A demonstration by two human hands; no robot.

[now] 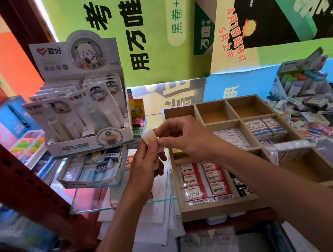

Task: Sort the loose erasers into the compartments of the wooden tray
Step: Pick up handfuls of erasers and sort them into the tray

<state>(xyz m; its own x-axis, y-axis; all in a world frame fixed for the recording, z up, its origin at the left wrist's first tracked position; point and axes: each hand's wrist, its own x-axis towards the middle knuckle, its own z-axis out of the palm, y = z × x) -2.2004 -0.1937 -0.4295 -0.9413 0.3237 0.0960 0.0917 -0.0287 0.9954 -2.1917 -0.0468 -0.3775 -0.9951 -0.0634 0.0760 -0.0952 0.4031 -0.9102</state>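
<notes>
One eraser: small white eraser (149,136), pinched between both hands, held in the air left of the wooden tray (216,208), above the glass shelf (86,204).
Left hand (145,165): fingers closed on the eraser's lower edge; a second pale piece seems tucked below, unclear.
Right hand (181,136): fingertips grip its right side, wrist crossing over the tray's left compartments.
Tray: 2B erasers (204,181) fill the near-left compartment; the back-row compartments are empty.
Loose erasers (319,116): heaped right of the tray, well apart from the hands.
Risk: fingertip hold is slight; a slip would drop it among the papers (153,220) below.
</notes>
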